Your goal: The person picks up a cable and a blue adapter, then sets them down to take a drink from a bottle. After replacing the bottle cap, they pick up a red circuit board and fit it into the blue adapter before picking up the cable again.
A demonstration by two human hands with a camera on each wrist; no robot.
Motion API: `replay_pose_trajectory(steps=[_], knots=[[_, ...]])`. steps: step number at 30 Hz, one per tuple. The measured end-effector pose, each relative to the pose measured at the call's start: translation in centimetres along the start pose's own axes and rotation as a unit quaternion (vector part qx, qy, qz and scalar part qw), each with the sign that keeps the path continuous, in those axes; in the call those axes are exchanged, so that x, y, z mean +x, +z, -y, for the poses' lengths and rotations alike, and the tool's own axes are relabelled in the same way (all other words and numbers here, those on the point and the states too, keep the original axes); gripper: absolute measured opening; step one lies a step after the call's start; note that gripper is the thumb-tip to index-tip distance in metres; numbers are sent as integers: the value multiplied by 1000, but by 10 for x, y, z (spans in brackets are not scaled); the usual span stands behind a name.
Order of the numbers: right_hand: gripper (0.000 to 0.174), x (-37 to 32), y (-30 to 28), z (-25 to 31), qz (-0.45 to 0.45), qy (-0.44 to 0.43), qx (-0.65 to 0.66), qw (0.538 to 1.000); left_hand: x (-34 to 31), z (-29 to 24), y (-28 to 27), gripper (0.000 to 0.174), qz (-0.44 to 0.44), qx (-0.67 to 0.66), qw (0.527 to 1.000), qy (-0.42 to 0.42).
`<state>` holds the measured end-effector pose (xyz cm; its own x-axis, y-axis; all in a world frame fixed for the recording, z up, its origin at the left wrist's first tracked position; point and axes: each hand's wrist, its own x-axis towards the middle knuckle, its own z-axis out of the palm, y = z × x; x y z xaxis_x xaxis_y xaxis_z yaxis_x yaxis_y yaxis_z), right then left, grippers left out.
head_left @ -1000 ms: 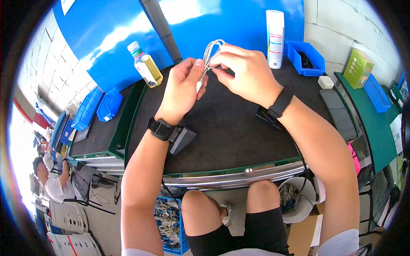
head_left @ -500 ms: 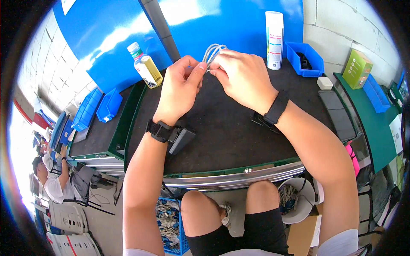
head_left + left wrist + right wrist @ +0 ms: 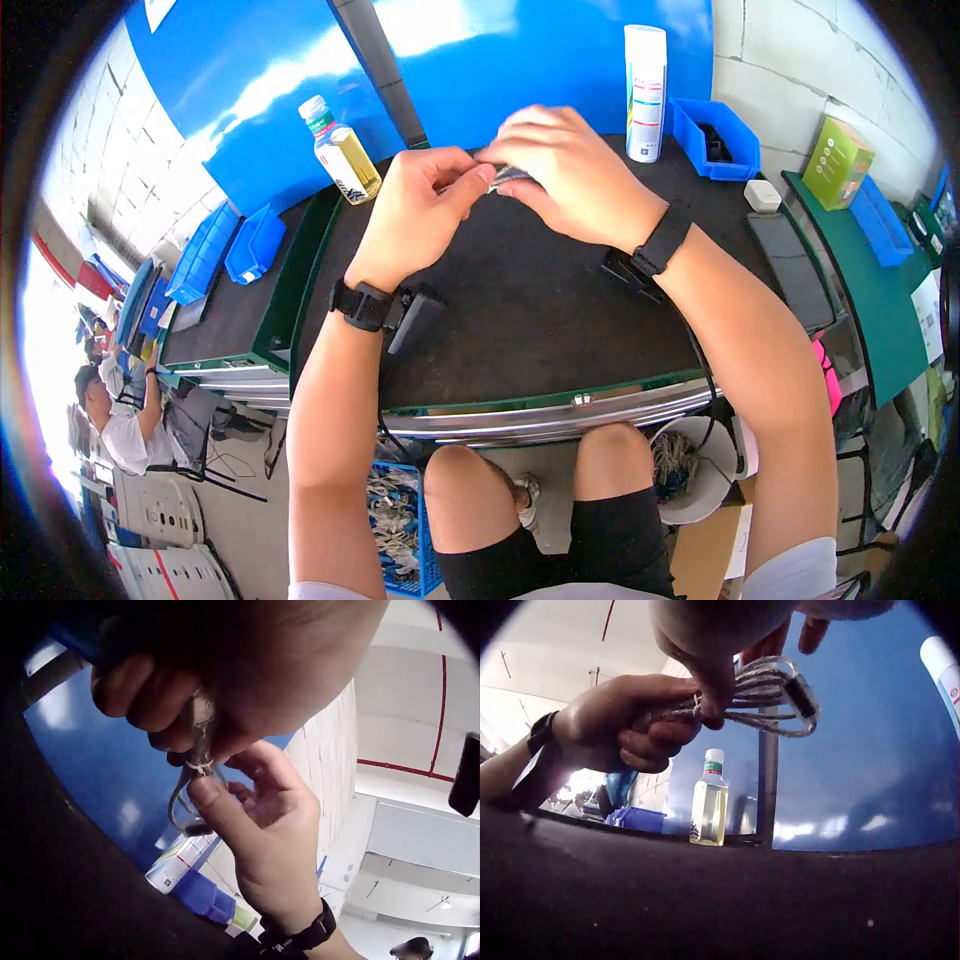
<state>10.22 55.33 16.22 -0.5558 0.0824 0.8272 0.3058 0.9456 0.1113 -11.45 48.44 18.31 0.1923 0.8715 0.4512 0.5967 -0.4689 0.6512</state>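
A grey cable (image 3: 769, 697), coiled into a looped bundle, is held in the air above the dark tabletop. My left hand (image 3: 415, 215) grips one end of the bundle, fingers curled round it. A thin white tie (image 3: 199, 766) circles the cable just past that grip. My right hand (image 3: 580, 180) pinches the bundle at the tie, its thumb lying against the cable in the left wrist view. The free loops stick out beyond it and carry a dark cylinder (image 3: 801, 697). In the head view my right hand hides most of the cable.
A bottle of yellow liquid (image 3: 348, 165) stands at the back left of the table. Back right are a white spray can (image 3: 645, 95) and a blue bin (image 3: 715, 140) with dark items. A phone (image 3: 790, 268) lies at the right edge. Below sits a blue basket of cables (image 3: 395, 525).
My right hand has turned over the bundle, so the loops that stood up are now mostly covered. My left hand has shifted slightly and still grips the cable.
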Motion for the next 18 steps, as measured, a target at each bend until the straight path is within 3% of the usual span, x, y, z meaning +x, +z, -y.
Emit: replay_pose_trajectory(steps=[1, 3, 7, 14, 18], knots=[[19, -1, 1, 1, 0, 0, 1, 1000, 0, 1, -1, 28, 0, 0, 1000, -1], [19, -5, 4, 2, 114, 67, 51, 990, 2, 4, -2, 33, 42, 35, 998, -9], [11, -5, 4, 7, 136, 118, 75, 981, 3, 5, -3, 35, 55, 85, 995, -5], [12, -6, 6, 10, 176, 159, 76, 968, 1, 6, 1, 30, 85, 151, 985, 9], [19, -10, 6, -6, 204, 198, 192, 939, -2, 12, 4, 29, 86, 154, 983, 43]])
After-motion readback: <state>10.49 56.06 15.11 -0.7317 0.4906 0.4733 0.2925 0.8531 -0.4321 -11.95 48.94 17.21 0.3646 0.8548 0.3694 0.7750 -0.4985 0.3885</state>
